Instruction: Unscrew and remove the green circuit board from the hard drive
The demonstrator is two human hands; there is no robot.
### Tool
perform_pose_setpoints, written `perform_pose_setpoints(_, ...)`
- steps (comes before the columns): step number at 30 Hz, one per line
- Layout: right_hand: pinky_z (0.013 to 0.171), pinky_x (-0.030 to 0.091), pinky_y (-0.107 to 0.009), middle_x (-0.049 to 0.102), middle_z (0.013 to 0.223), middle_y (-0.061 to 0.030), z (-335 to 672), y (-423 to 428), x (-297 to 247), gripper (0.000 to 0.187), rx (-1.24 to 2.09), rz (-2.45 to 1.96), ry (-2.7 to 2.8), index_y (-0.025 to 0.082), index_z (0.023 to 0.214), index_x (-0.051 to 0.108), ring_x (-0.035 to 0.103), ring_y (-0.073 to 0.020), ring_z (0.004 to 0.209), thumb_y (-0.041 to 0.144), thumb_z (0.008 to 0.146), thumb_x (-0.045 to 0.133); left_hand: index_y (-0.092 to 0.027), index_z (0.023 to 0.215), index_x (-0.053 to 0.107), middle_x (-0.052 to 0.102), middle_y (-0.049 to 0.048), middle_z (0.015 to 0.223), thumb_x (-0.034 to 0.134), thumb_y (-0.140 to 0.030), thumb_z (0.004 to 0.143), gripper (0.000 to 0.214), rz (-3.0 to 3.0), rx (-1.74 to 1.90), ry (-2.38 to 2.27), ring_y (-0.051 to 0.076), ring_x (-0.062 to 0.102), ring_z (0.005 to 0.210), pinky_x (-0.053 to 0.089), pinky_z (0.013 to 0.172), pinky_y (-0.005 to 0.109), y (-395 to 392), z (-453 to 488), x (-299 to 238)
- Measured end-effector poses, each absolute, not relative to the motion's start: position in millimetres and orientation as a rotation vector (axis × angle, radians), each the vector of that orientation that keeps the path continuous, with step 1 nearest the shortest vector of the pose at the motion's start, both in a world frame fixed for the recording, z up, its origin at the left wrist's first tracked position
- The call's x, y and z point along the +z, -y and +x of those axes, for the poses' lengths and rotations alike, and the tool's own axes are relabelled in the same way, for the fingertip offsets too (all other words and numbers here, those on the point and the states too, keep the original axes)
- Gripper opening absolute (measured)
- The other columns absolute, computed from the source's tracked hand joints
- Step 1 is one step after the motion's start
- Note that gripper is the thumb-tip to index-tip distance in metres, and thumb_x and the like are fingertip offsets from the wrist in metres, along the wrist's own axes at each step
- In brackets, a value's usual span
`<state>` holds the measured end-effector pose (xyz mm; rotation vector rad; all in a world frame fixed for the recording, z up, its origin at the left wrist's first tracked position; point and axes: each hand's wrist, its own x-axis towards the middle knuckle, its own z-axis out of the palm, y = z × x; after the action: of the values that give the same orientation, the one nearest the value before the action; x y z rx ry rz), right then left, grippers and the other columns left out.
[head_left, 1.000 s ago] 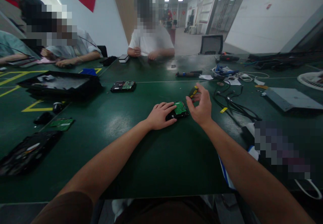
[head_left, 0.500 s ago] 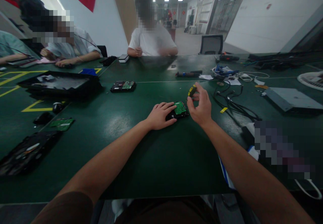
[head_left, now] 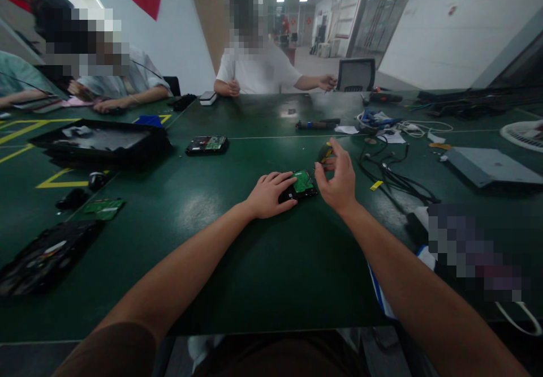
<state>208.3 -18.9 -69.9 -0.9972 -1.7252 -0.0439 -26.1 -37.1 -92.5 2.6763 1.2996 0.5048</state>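
Note:
My left hand (head_left: 271, 196) rests over the left part of a hard drive (head_left: 306, 195) that lies on the table with its green circuit board facing up. The thumb is at the drive's near edge and the fingers reach across the top, holding it. Just to the right, my right hand (head_left: 338, 180) grips a screwdriver (head_left: 324, 151) with a yellow and black handle between thumb and fingers. The handle stands above the drive's right end; fingers and thumb hide the shaft and tip.
A second hard drive (head_left: 207, 144) lies farther back left, near a black tray (head_left: 102, 142). At left are a loose circuit board (head_left: 104, 209) and a black drive casing (head_left: 46, 258). Cables (head_left: 388, 176) and a grey metal box (head_left: 494, 167) lie right. People sit across the table.
The screwdriver handle has turned in my right hand and shows less yellow. My left hand and the drive stay put. Across the table, a person's arm has reached out to the right.

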Motion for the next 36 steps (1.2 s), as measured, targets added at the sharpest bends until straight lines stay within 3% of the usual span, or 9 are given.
perform_pose_setpoints(19, 0.074, 0.066, -0.043, 0.055, 0.129, -0.0135, 208.7, 20.1, -68.3, 0.066, -0.049, -1.016, 1.714, 0.028, 0.154, 0.033, 0.066, -0.0218, 0.088, 0.033, 0.094, 0.059, -0.032, 0.158, 0.037, 0.038, 0.0051, 0.164, 0.056, -0.063, 0.091, 0.077, 2.652, 0.484, -1.3, 0.038, 0.036, 0.145, 0.03, 0.116, 0.059, 38.7, -25.9, -89.3)
perform_pose_setpoints(36, 0.077, 0.067, -0.046, 0.057, 0.131, -0.0153, 209.1, 19.1, -68.6, 0.064, -0.06, -0.988, 1.727, 0.025, 0.154, 0.034, 0.068, -0.0238, 0.092, 0.029, 0.094, 0.056, -0.031, 0.158, 0.038, 0.038, 0.0046, 0.164, 0.056, -0.062, 0.092, 0.076, 2.664, 0.492, -1.301, 0.036, 0.037, 0.144, 0.03, 0.116, 0.057, 38.4, -26.2, -89.7)
